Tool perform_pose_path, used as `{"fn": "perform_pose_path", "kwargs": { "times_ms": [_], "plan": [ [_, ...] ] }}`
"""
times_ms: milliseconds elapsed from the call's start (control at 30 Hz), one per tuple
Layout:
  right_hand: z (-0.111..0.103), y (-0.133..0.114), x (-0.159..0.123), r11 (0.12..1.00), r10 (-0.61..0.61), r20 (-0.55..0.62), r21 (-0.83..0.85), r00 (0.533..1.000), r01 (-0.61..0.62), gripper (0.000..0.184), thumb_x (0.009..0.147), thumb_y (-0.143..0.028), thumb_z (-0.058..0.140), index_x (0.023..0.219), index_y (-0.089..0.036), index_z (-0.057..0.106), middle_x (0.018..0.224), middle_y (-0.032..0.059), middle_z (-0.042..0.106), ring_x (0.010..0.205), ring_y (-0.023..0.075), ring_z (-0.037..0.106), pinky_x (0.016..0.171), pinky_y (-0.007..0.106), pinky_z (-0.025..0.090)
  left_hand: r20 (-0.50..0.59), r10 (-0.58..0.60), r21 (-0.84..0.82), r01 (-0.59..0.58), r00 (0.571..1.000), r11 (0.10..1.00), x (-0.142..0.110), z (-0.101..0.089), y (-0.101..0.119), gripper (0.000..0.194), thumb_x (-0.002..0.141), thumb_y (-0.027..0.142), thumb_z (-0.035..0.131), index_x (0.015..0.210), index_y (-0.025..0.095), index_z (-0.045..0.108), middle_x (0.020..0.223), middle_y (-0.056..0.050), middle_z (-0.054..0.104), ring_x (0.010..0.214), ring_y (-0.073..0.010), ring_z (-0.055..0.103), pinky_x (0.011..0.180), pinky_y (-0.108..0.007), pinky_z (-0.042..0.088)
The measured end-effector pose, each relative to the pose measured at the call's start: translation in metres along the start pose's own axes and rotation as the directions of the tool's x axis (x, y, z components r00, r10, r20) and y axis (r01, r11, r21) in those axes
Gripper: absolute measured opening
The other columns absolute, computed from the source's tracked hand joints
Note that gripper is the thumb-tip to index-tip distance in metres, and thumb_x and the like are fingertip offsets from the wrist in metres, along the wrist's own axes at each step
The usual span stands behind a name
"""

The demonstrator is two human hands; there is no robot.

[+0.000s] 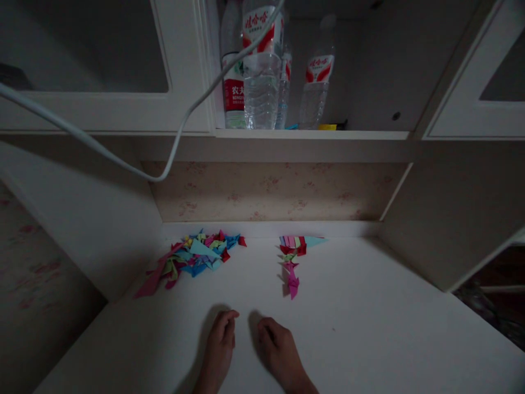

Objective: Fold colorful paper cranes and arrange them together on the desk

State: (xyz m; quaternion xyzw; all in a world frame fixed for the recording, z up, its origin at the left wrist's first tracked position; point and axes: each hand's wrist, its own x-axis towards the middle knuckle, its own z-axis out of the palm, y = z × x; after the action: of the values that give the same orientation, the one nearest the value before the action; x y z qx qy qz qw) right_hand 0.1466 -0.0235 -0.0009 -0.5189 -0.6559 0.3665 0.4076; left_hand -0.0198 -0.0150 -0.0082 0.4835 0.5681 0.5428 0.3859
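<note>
My left hand [222, 338] rests over the white desktop, its fingers curled together and nothing showing in them. To its right, my right hand [277, 343] is loosely closed in a fist, also with nothing visible inside. Beyond the left hand lies a heap of folded coloured paper pieces [202, 251], in blue, pink, red, green and yellow. A short row of folded paper pieces [292, 268] stretches away from the right hand, magenta at the near end, then green, red and striped. A pale teal pointed paper [314, 241] sits at its far right end. Neither hand touches the paper.
The white desktop [369, 328] runs back to a wallpapered wall [266, 191]. A shelf above holds several plastic bottles [262, 82]. In front of the cabinets a white cable [180, 134] hangs in a loop. Side panels [443, 219] bound the desk.
</note>
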Motion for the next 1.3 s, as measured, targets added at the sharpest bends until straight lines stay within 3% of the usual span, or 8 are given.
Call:
{"fn": "perform_pose_path", "kwargs": {
  "times_ms": [600, 900, 1300],
  "plan": [
    [0.0, -0.001, 0.0, 1.0, -0.002, 0.007, 0.001, 1.0, 0.002, 0.034, 0.092, -0.04, 0.041, 0.083, -0.017, 0.064, 0.074, 0.0039, 0.065, 0.068, 0.0171, 0.058, 0.064, 0.023, 0.041, 0.006, -0.013, 0.091, 0.013, 1.0, 0.996, -0.002, -0.001, 0.011, 0.036, 0.076, 0.053, 0.056, 0.083, 0.02, 0.067, 0.067, -0.002, 0.06, 0.054, -0.0162, 0.055, 0.048, -0.026, 0.045],
    [0.001, 0.001, 0.001, 1.0, -0.016, 0.007, -0.016, 1.0, 0.016, 0.031, 0.093, -0.036, 0.041, 0.082, -0.018, 0.064, 0.074, 0.0033, 0.065, 0.068, 0.0166, 0.058, 0.064, 0.023, 0.041, 0.032, 0.046, 0.118, -0.05, 0.998, 0.992, -0.002, -0.001, 0.016, 0.029, 0.075, 0.047, 0.058, 0.078, 0.021, 0.069, 0.069, -0.003, 0.062, 0.056, -0.0174, 0.057, 0.05, -0.027, 0.047],
    [0.001, 0.002, 0.0, 0.999, -0.01, 0.02, -0.032, 1.0, 0.01, 0.031, 0.093, -0.037, 0.041, 0.083, -0.017, 0.064, 0.075, 0.0042, 0.066, 0.068, 0.0172, 0.059, 0.065, 0.024, 0.041, 0.063, 0.01, 0.138, -0.019, 0.998, 0.99, -0.001, -0.001, 0.009, 0.026, 0.075, 0.044, 0.055, 0.077, 0.021, 0.068, 0.068, -0.003, 0.061, 0.056, -0.0174, 0.055, 0.049, -0.026, 0.045]
  ]
}}
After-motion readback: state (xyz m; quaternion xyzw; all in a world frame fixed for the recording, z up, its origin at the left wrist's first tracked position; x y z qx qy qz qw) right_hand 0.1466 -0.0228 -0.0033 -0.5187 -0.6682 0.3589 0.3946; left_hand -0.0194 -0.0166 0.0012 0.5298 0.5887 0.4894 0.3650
